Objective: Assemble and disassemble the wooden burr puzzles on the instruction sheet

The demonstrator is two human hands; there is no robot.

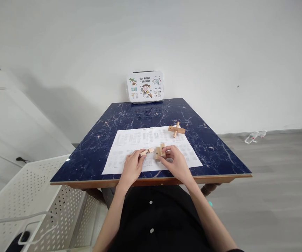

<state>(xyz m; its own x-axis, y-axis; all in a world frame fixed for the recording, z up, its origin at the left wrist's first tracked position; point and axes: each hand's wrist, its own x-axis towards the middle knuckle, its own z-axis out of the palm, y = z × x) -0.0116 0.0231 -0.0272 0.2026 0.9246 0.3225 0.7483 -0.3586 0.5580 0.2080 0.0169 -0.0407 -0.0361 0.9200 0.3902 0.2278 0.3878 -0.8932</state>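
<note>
My left hand (133,164) is closed on a small notched wooden puzzle piece (145,152), whose pale end sticks out to the right past the fingertips. Between thumb and fingers, my right hand (176,161) grips a wooden block (162,149) that stands against another wooden piece (157,154); whether the two are joined I cannot tell. Both hands rest low over a white printed sheet (124,138) covered in faint diagrams too small to read. At its upper right corner lie crossed wooden pieces (176,130), a flat bar with a thinner stick across it, apart from my hands.
The sheet lies on a blue marbled table (93,150) with a wooden front edge. A white case with cartoon prints (145,86) stands at the back against the wall. A white perforated cart (35,189) is at the left; plastic bottles (252,137) lie on the floor at right.
</note>
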